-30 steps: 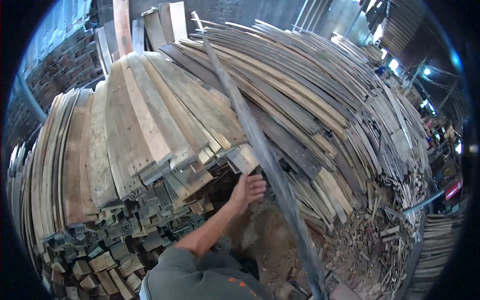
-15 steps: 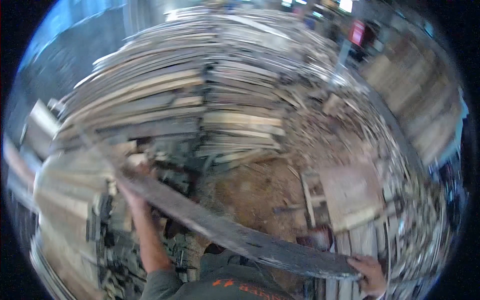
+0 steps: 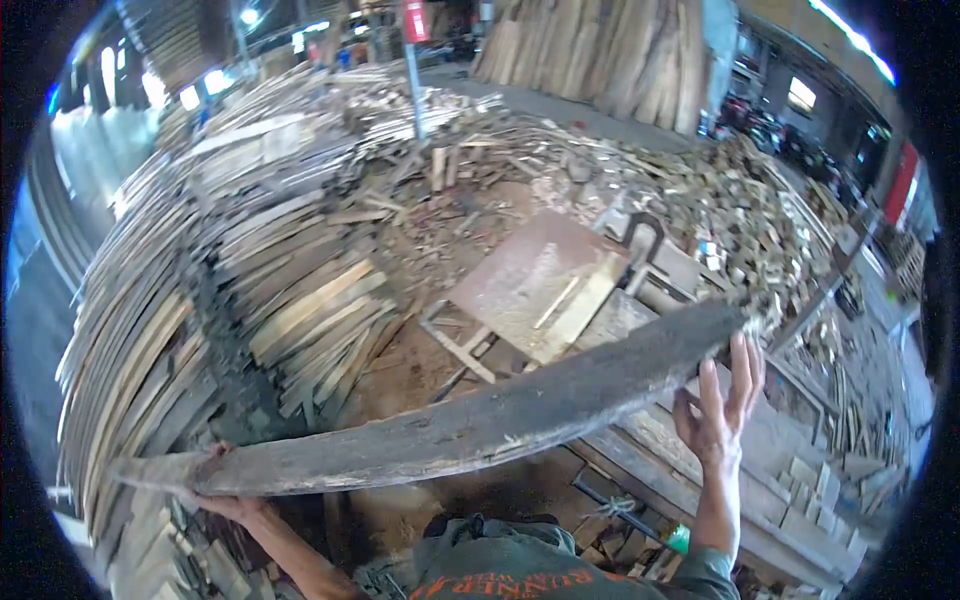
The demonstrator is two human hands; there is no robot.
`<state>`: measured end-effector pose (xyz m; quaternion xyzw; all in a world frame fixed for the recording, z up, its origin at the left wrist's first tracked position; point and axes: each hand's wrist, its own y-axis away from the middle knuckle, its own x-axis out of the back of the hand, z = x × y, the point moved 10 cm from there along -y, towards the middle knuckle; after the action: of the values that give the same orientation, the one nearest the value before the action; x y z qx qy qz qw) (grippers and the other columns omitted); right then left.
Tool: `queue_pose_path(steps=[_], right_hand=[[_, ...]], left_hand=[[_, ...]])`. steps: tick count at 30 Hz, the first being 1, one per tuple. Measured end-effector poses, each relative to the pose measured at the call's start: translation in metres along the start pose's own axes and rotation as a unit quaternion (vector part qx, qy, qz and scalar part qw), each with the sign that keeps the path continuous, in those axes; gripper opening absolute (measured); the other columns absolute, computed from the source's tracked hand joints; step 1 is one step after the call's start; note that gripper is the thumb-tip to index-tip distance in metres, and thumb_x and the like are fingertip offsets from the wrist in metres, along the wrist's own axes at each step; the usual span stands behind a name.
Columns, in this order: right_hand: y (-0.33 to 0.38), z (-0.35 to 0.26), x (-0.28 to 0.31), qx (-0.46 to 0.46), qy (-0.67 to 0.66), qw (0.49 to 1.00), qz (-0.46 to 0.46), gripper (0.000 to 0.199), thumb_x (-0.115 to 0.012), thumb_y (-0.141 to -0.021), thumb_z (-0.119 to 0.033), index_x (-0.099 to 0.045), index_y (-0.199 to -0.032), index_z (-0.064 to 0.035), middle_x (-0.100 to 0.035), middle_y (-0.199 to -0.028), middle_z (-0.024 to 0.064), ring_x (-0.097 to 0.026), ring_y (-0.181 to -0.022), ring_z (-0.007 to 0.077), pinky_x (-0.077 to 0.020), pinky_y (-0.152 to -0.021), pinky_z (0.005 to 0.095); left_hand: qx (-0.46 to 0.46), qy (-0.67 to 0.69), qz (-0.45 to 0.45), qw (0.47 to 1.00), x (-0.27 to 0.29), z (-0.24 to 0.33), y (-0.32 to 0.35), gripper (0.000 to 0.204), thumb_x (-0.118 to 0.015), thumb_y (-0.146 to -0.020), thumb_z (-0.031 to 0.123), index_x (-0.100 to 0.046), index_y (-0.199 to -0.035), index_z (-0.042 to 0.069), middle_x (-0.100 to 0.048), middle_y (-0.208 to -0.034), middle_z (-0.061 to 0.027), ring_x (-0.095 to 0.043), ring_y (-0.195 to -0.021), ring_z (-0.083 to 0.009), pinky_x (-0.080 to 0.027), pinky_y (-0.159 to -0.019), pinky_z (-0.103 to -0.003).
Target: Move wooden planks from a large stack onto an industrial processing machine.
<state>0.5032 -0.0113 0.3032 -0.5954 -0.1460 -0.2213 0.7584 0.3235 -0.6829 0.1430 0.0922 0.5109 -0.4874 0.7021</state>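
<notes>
A long, dark, rough wooden plank (image 3: pixel 470 425) lies across the view in front of my body, its right end raised higher in the picture than its left. My left hand (image 3: pixel 232 506) grips it near its left end, with the palm under the lower edge and a finger over the upper edge. At the other end, my right hand (image 3: pixel 722 400) holds the plank by its right edge, fingers stretched up along the end and thumb near the lower corner. The plank passes close to a machine table (image 3: pixel 540 280) with a reddish-brown flat top; I cannot tell whether they touch.
Stacked boards (image 3: pixel 140 340) fill the left side. A heap of wood offcuts (image 3: pixel 750 215) spreads at the far right, and tall slabs (image 3: pixel 600 60) lean at the back. A post (image 3: pixel 414 90) with a red box stands far off. Beams (image 3: pixel 690 470) run beside my right forearm.
My view has turned to the right. The plank, held by both hands, has swung so that its right end has risen and its left end has dropped.
</notes>
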Motion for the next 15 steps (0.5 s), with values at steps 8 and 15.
queue_pose_path(steps=[8,15], right_hand=[[-0.022,0.076,-0.02,-0.085,0.052,0.981,0.169,0.07,-0.066,-0.083,-0.018,-0.038,-0.146,-0.0036,-0.038,-0.148,0.0311,-0.042,-0.133,0.0501,-0.0356,-0.109,0.0573],[-0.098,0.142,-0.184,-0.223,-0.104,0.966,-0.077,0.079,-0.072,-0.081,-0.02,-0.034,-0.151,-0.0113,-0.038,-0.152,0.0207,-0.034,-0.142,0.0394,-0.0323,-0.115,0.0484]], left_hand=[[-0.063,-0.092,-0.049,0.992,-0.116,-0.06,0.008,0.06,-0.053,-0.089,0.055,-0.063,-0.11,0.001,-0.059,-0.107,-0.014,-0.054,-0.105,-0.0303,-0.043,-0.099,-0.046],[-0.17,0.123,0.026,0.977,-0.198,-0.069,-0.072,0.084,-0.061,-0.075,0.067,-0.061,-0.112,-0.008,-0.064,-0.11,-0.025,-0.055,-0.116,-0.0448,-0.036,-0.11,-0.06]])
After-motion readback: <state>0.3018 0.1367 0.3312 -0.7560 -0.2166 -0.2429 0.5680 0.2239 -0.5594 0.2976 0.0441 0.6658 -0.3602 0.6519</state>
